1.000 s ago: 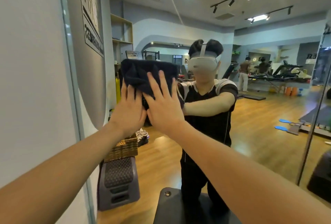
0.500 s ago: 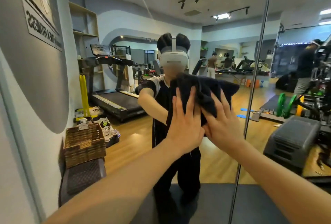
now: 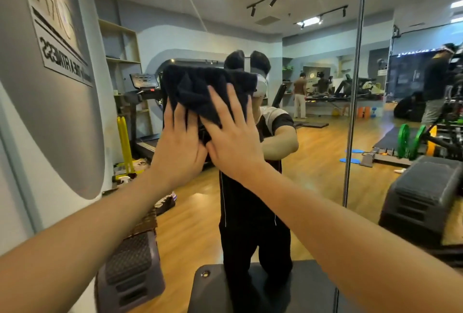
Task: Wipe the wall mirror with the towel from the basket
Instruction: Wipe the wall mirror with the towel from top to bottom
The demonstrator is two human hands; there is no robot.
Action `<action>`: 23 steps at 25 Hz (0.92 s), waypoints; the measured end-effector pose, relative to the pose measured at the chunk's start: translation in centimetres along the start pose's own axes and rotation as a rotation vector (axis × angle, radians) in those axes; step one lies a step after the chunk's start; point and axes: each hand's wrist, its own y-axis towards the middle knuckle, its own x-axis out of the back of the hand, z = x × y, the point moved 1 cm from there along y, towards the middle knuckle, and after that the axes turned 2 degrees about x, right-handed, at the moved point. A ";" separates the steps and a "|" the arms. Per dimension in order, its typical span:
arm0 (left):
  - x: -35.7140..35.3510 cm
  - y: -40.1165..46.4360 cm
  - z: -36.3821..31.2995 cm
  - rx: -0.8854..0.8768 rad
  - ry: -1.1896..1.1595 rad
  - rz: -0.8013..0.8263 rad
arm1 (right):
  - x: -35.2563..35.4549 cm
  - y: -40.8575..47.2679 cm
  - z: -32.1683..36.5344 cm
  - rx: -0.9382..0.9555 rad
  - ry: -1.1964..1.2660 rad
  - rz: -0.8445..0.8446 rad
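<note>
Item: dark towel [image 3: 200, 92], bunched, flat against the wall mirror [image 3: 313, 117] at about head height, left of the vertical seam [image 3: 355, 87] in the glass.

Left hand [image 3: 179, 152]: your palm is on the towel's lower left edge, fingers spread and laid flat, pressing rather than pinching.

Right hand [image 3: 233, 142]: your palm is on the lower right part, fingers fanned wide and flat; its heel sits just beside your left hand.

Basket [image 3: 147, 220]: woven, low at the left, largely hidden behind your left forearm.

Risks, as judged:
- Nothing grips the cloth; only pressure holds it. Ease off mid-stroke and it is likely to slide down the glass.
- Your fingertips lie near the towel's edges; let them overrun and bare skin may smear the glass.
- The bunched folds may wipe unevenly and leave streaks.
</note>
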 end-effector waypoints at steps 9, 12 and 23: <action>-10.2 -11.5 -14.2 -0.253 0.148 0.288 | 1.5 -22.3 -6.1 0.044 -0.009 0.150; -12.1 -7.2 -20.1 -0.102 0.031 0.273 | 4.6 -22.6 -13.0 0.061 -0.071 0.144; -8.9 11.4 -20.0 -0.030 -0.182 -0.019 | 9.9 -7.1 -21.9 -0.109 -0.075 -0.112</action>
